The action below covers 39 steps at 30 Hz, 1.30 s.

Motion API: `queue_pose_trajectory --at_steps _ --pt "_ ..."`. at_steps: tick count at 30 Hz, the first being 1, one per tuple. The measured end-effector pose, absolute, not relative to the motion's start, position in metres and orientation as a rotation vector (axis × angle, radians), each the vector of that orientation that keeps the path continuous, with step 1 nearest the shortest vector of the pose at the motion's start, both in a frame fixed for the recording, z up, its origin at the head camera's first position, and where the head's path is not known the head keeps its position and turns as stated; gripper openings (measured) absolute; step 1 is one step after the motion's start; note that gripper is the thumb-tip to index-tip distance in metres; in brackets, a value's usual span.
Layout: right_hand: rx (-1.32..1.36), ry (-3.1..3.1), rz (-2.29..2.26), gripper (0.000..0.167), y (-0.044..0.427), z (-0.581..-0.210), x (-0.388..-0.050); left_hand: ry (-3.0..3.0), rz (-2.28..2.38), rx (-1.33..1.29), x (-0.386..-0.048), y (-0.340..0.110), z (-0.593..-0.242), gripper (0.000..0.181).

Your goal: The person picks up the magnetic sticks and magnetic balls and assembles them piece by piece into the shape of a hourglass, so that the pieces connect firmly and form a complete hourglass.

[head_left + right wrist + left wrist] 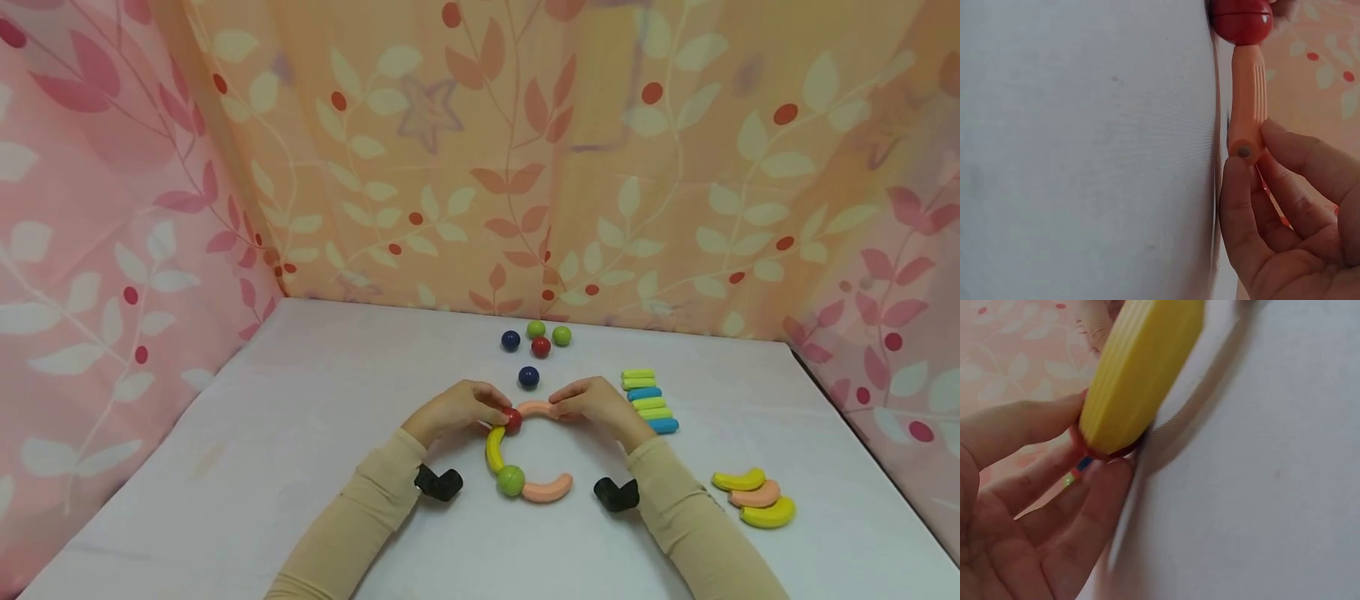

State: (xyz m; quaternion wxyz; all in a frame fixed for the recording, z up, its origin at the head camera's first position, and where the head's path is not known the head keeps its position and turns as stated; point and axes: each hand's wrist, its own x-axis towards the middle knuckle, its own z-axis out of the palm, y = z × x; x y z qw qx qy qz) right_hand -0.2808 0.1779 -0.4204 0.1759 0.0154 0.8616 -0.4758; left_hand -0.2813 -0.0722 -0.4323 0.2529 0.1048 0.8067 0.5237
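Observation:
My left hand (468,406) pinches a red ball (512,420) between thumb and fingers. A curved yellow stick (495,450) meets that ball and runs down to a green ball (511,481), which joins a curved peach stick (547,488). Across the arc, my right hand (592,403) pinches the free end of another curved peach stick (535,409), whose far end touches the red ball. In the right wrist view a round grey spot, like a magnet, shows in the held peach stick's end (1244,151). The pieces form an open ring on the table.
A dark blue ball (528,377) lies just beyond the ring, with blue, green and red balls (541,347) behind it. Straight green and blue sticks (649,402) line up at the right. Curved yellow and peach sticks (756,493) lie nearer on the white table (300,400).

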Motion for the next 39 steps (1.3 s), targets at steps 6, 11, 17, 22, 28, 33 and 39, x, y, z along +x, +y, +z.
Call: queue_pose_trajectory --at_steps 6,11,17,22,28,33,39 --pt "0.065 2.417 -1.344 0.025 0.17 -0.421 -0.284 2.184 1.478 0.259 -0.278 -0.073 -0.429 0.03" --pt "0.011 2.399 -1.36 0.027 0.168 -0.423 -0.288 2.189 1.502 0.246 -0.278 -0.07 -0.432 0.03" --pt "0.025 2.381 -1.405 0.04 0.168 -0.423 -0.295 2.172 1.496 0.203 -0.281 -0.07 -0.434 0.028" --pt "0.055 2.423 -1.425 0.053 0.16 -0.418 -0.306 2.193 1.477 0.174 -0.279 -0.07 -0.431 0.03" --pt "-0.139 2.549 -1.197 0.069 0.144 -0.418 -0.315 2.281 1.435 0.168 -0.277 -0.062 -0.436 0.032" --pt "-0.187 2.615 -1.085 0.051 0.14 -0.416 -0.315 2.291 1.39 0.181 -0.276 -0.059 -0.434 0.027" --pt "-0.08 2.588 -1.204 0.041 0.153 -0.416 -0.305 2.284 1.346 0.183 -0.274 -0.065 -0.427 0.025"
